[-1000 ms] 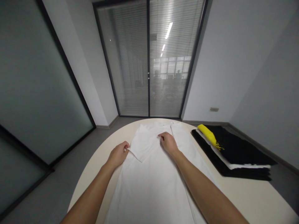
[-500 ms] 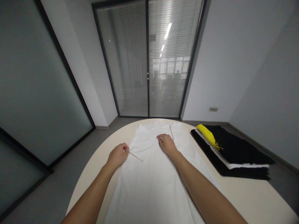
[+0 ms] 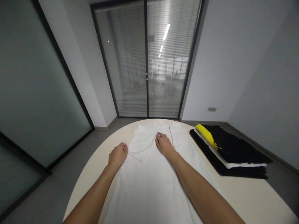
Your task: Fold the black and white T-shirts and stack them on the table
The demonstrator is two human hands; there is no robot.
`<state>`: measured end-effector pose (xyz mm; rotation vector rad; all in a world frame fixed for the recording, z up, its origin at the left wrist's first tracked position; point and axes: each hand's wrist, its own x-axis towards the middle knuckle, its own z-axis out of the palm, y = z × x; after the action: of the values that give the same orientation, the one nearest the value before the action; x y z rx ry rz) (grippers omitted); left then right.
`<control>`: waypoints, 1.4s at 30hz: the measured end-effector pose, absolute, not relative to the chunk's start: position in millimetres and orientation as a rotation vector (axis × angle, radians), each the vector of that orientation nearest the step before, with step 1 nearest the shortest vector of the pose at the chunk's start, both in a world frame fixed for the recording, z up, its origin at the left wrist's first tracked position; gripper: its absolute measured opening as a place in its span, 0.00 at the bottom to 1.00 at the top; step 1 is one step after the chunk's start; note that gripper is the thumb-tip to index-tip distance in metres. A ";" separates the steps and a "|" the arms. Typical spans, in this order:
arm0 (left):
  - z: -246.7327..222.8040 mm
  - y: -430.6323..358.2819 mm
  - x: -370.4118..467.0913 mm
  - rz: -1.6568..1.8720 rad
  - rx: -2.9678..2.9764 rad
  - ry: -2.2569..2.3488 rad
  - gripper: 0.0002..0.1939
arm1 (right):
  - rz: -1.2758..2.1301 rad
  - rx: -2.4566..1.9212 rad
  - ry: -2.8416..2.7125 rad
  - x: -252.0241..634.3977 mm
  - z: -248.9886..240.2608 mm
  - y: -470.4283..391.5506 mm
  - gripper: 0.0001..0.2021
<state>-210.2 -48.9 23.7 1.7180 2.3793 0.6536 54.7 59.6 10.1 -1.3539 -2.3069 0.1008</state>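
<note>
A white garment (image 3: 151,189) that looks like a shirt lies spread lengthwise over the table. At its left edge my left hand (image 3: 118,154) is closed, thumb and fingertips pinching a folded-over flap (image 3: 142,146) that looks like a sleeve. The flap's hem slants down and right from those fingers to a corner on the cloth. My right hand (image 3: 164,144) rests on the upper part of the garment, fingers stretched out and slightly apart, left of a folded edge (image 3: 171,135). Its palm side is hidden.
The pale round-ended table (image 3: 95,160) carries a stack of folded black cloth (image 3: 238,146) at the right, with a white layer in it. A rolled yellow cloth (image 3: 205,133) with fringe lies on top. Blinds-covered glass doors (image 3: 147,93) stand beyond the table.
The flap's hem by my left hand has come down flatter onto the garment. My right hand has shifted slightly and its fingers have spread a little. The view has turned slightly right.
</note>
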 end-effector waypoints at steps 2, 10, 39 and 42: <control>25.3 -48.6 -207.8 0.644 1.703 2.393 0.12 | 0.090 -1.359 -2.294 54.8 9.0 58.0 0.19; 27.1 -48.1 -201.4 0.560 1.760 2.442 0.12 | 0.101 -1.348 -2.346 56.5 5.2 60.6 0.17; 25.3 -42.8 -194.3 0.566 1.841 2.507 0.10 | 0.452 -1.443 -2.352 -67.5 21.5 145.8 0.24; 25.0 -41.4 -194.8 0.561 1.826 2.509 0.09 | 0.451 -1.441 -2.342 -77.5 19.5 152.8 0.27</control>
<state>-194.8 -41.4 25.0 1.8262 2.5088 0.5607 -77.5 152.8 19.5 -1.4409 -2.3421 0.4508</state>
